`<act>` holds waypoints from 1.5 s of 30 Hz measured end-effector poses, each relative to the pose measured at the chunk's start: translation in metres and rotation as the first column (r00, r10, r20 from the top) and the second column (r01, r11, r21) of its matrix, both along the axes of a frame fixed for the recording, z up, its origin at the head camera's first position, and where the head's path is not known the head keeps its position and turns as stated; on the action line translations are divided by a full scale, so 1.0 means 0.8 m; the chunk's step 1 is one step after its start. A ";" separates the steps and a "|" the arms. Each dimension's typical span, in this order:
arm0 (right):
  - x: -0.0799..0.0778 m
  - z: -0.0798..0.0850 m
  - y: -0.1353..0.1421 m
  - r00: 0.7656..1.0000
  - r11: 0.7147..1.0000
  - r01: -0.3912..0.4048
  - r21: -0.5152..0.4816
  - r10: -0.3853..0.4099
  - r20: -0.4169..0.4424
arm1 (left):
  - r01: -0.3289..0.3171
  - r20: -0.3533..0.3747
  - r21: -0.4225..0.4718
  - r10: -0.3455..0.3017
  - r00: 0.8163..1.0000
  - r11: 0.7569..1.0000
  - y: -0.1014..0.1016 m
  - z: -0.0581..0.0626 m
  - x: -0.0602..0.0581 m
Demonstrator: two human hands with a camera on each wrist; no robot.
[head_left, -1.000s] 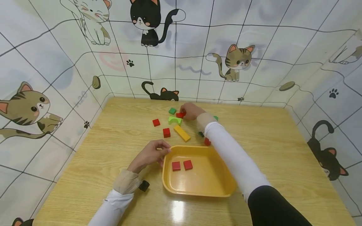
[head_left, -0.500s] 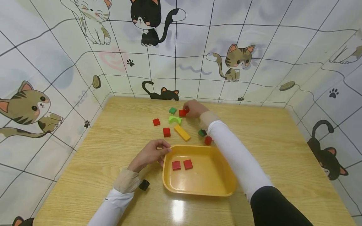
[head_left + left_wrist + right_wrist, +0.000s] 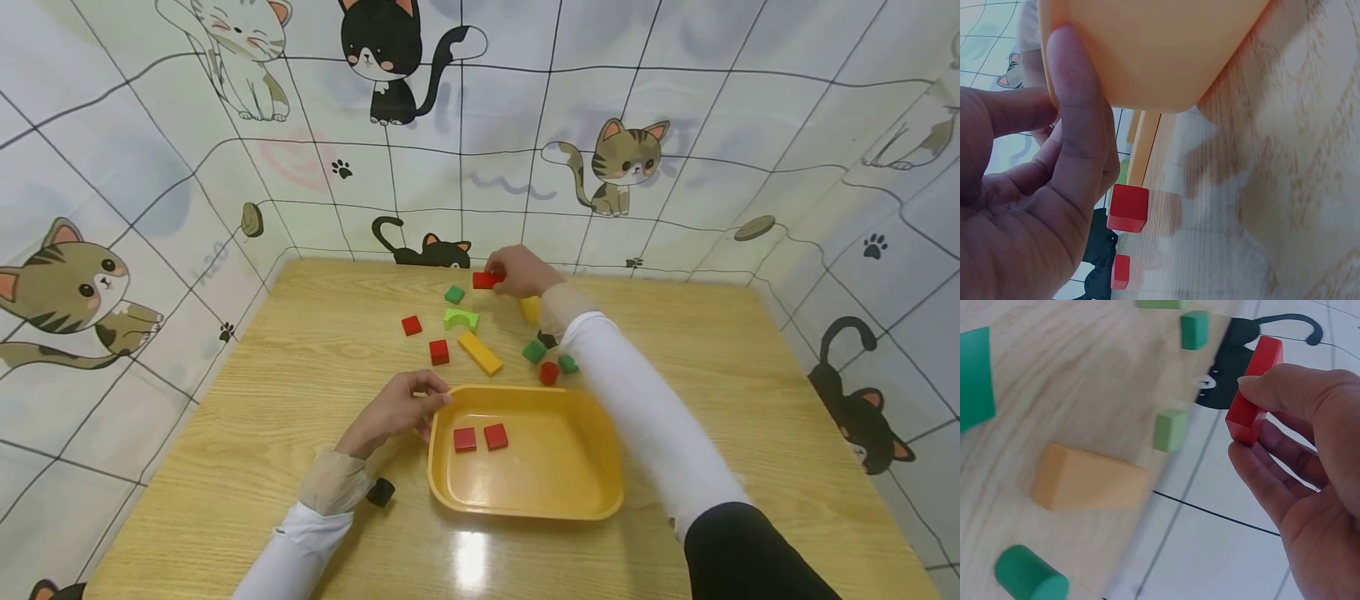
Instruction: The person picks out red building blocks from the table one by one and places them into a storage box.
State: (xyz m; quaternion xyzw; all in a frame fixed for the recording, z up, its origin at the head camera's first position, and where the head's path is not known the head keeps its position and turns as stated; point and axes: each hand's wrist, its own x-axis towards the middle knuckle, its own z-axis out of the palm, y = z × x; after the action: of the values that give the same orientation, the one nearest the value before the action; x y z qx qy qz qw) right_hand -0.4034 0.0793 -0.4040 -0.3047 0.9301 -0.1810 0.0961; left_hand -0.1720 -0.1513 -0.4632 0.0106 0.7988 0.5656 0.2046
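My right hand (image 3: 525,272) pinches a long red block (image 3: 1255,390) between thumb and fingers, above the far part of the table. In the right wrist view the block is tilted, with an orange wedge-like block (image 3: 1091,478) and a green cylinder (image 3: 1030,573) on the table below. The left hand (image 3: 393,408) pinches the left rim of a yellow plastic tray (image 3: 558,462), seen close up in the left wrist view. Two red blocks (image 3: 496,437) lie inside the tray.
Loose blocks lie beyond the tray: red cubes (image 3: 439,352), a yellow bar (image 3: 480,353), a light green arch (image 3: 461,319), green blocks (image 3: 534,352) and a red cylinder (image 3: 549,372). A black block (image 3: 381,492) sits by the left wrist. Cat-patterned walls border the table.
The right hand has lifted the red block and shifted slightly back and right, uncovering green and yellow blocks beneath the forearm. The left hand and tray stay in place.
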 end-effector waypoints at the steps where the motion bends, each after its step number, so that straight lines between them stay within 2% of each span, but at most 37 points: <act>1: 0.001 0.004 0.002 1.000 1.000 -0.001 -0.005 0.001 -0.003 | -0.001 0.004 0.000 0.001 1.000 1.000 0.000 0.000 0.000; 8: 0.021 0.034 0.008 1.000 1.000 -0.009 -0.004 0.009 -0.009 | -0.009 0.022 0.003 0.009 1.000 1.000 0.003 0.000 0.002; 17: 0.056 0.062 0.013 0.994 0.996 -0.089 -0.008 0.088 -0.063 | -0.006 0.018 0.011 0.006 1.000 1.000 0.001 0.002 0.001; 31: 0.126 0.075 0.015 0.977 0.978 -0.204 -0.037 0.201 -0.077 | -0.012 0.006 0.015 0.012 1.000 1.000 0.001 0.003 0.002; 45: 0.193 0.063 0.013 0.938 0.941 -0.339 -0.019 0.336 -0.088 | -0.013 0.020 0.012 0.013 1.000 1.000 0.001 0.001 0.002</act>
State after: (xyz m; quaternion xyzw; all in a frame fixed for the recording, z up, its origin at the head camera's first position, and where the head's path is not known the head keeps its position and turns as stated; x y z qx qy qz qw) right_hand -0.2487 0.0895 -0.3535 -0.4684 0.8642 -0.1647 0.0814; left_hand -0.1707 -0.1502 -0.4620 0.0012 0.7934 0.5718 0.2086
